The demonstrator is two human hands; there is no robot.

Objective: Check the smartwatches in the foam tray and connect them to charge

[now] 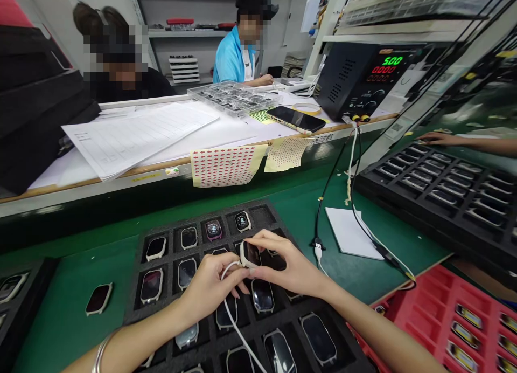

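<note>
A smartwatch body without a strap (pixel 250 254), dark-screened with a pale case, is raised above a black foam tray (pixel 264 214). My right hand (pixel 288 262) is closed on it, fingers along the top and thumb along the bottom. At its left side, my left hand (pixel 212 281) pinches the end of a white cable (pixel 241 338); the fingers hide whether the end touches the watch. Several similar watch bodies lie in the tray's compartments, two with lit faces, such as the lit watch (pixel 243 221). Another watch body (pixel 99 298) rests on the green table to the left.
A power supply (pixel 363 82) stands on the shelf beside a phone (pixel 297 118) and papers (pixel 137 133). Cables hang by a white pad (pixel 351 233). A red tray (pixel 436 313) and another black tray (pixel 444 184) are at right, where another person's hand (pixel 440 138) reaches. Two people sit opposite.
</note>
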